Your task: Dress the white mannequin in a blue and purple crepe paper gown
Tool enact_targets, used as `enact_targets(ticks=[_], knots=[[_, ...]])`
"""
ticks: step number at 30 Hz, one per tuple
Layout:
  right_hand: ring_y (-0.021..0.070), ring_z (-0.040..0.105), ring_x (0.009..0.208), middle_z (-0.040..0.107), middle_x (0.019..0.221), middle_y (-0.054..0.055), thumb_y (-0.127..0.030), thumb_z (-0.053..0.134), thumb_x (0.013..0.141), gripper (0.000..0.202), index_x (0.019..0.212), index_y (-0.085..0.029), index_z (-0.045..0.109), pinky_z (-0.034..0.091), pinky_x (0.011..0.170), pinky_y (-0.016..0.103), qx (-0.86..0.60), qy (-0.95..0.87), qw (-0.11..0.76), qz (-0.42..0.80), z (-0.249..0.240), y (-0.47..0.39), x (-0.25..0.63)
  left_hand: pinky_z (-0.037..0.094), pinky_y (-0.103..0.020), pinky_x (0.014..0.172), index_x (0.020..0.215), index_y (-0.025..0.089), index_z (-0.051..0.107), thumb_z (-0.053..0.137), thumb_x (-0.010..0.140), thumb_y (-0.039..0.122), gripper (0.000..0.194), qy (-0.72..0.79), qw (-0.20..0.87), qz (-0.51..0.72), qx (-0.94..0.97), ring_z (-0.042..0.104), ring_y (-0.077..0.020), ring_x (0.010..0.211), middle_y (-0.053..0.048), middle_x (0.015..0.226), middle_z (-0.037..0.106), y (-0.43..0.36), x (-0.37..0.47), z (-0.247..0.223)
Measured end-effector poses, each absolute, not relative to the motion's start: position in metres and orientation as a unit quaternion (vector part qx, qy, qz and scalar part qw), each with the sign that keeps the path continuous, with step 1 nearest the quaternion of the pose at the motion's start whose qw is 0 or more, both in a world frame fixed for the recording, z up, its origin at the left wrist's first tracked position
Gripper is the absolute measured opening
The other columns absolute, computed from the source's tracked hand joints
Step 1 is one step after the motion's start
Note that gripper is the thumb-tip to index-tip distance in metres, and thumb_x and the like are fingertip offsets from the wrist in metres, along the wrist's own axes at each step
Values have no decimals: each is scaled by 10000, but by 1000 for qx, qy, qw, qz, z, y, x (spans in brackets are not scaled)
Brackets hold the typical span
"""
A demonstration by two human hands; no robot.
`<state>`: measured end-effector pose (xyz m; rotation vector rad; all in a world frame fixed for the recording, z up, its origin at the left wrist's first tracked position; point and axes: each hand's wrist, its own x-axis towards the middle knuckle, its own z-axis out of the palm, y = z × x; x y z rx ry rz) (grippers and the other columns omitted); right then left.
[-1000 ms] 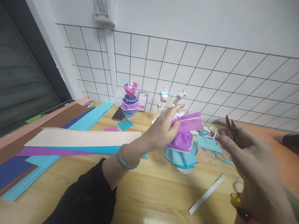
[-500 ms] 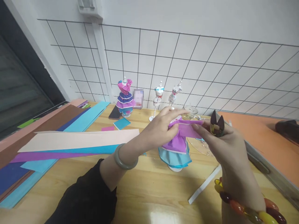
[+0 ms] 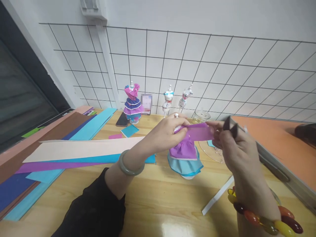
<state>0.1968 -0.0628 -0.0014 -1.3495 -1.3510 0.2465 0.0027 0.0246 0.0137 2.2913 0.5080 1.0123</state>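
Note:
My left hand (image 3: 170, 133) is closed around the upper body of a small dress form (image 3: 176, 116), thumb pressing purple paper against it. The form stands upright in a purple paper skirt layer (image 3: 184, 149) over a light blue one (image 3: 185, 166). A purple paper strip (image 3: 198, 132) stretches rightward from the bodice. At its free end, the fingers of my right hand (image 3: 229, 141) are closed on the strip. A dark thing with two points (image 3: 230, 127) sticks up from that hand; its kind I cannot make out.
Coloured paper strips (image 3: 86, 149) lie in layers at left. Behind stand a finished paper-dressed form (image 3: 132, 103), two bare forms (image 3: 168, 97), a phone (image 3: 122, 119) and a clear container (image 3: 201, 117). A white strip (image 3: 217, 196) lies front right, beside a raised edge (image 3: 278, 171).
My right hand has shifted its fingers to the strip's outer end, and more of the strip shows, pulled out flat. My left hand has moved slightly left, still on the form.

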Motion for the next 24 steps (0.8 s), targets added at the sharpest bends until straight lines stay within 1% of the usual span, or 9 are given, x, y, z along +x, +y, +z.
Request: enact_targets(ticks=[1, 2, 4, 7, 9, 11, 16, 21, 24], knots=[[184, 621, 696, 672, 881, 47, -588, 546, 867, 417, 1099, -277, 698, 509, 557, 311, -571, -586, 561, 127, -6, -59, 205, 488, -364, 914, 1035, 205, 643, 473, 865, 173, 243, 187, 287, 383, 858, 591, -172, 1032, -77, 1208, 593, 27, 3, 13], [185, 616, 699, 665, 903, 56, -622, 482, 885, 469, 1117, -265, 682, 504, 558, 314, -573, -593, 547, 141, -10, -55, 212, 485, -366, 916, 1033, 205, 640, 470, 870, 176, 237, 184, 285, 386, 858, 586, -175, 1042, -74, 1193, 604, 29, 3, 12], [182, 596, 677, 651, 865, 60, -634, 411, 910, 502, 1078, -240, 673, 491, 548, 309, -598, -600, 508, 156, -19, -49, 222, 477, -373, 930, 1036, 206, 634, 464, 877, 182, 234, 183, 283, 389, 857, 578, -180, 1060, -71, 1170, 618, 32, 4, 10], [178, 563, 646, 617, 764, 42, -610, 451, 904, 445, 1001, -233, 667, 472, 548, 296, -608, -635, 451, 154, -27, -47, 226, 471, -366, 942, 1052, 206, 633, 462, 880, 188, 243, 187, 284, 389, 856, 578, -176, 1064, -68, 1143, 627, 35, 4, 9], [188, 579, 692, 632, 791, 48, -594, 475, 899, 409, 984, -240, 662, 479, 584, 294, -594, -663, 431, 147, -32, -51, 223, 475, -349, 928, 1047, 206, 636, 464, 878, 187, 242, 190, 287, 388, 855, 579, -173, 1064, -63, 1120, 631, 35, 4, 9], [191, 592, 731, 652, 849, 55, -568, 485, 903, 373, 991, -247, 653, 482, 607, 290, -586, -677, 423, 141, -35, -55, 220, 476, -339, 921, 1039, 204, 637, 469, 875, 188, 236, 194, 290, 390, 852, 581, -169, 1062, -60, 1102, 632, 36, 4, 9], [180, 584, 746, 638, 889, 47, -465, 503, 926, 267, 1032, -255, 629, 466, 627, 288, -558, -703, 421, 130, -37, -61, 213, 465, -337, 937, 1033, 219, 639, 477, 873, 196, 229, 194, 290, 393, 850, 579, -166, 1069, -50, 1070, 637, 39, 5, 6], [181, 530, 687, 576, 773, 30, -439, 497, 936, 235, 940, -240, 622, 423, 598, 302, -563, -719, 400, 75, -39, -61, 210, 455, -335, 950, 1040, 223, 635, 479, 885, 240, 220, 192, 298, 394, 848, 572, -161, 1081, -48, 1071, 641, 40, 4, 6], [192, 536, 710, 567, 781, 32, -442, 507, 932, 231, 944, -238, 616, 423, 613, 311, -563, -719, 407, 38, -45, -58, 211, 454, -331, 948, 1045, 222, 631, 473, 876, 206, 233, 197, 301, 384, 850, 570, -157, 1079, -46, 1075, 641, 40, 3, 7]])
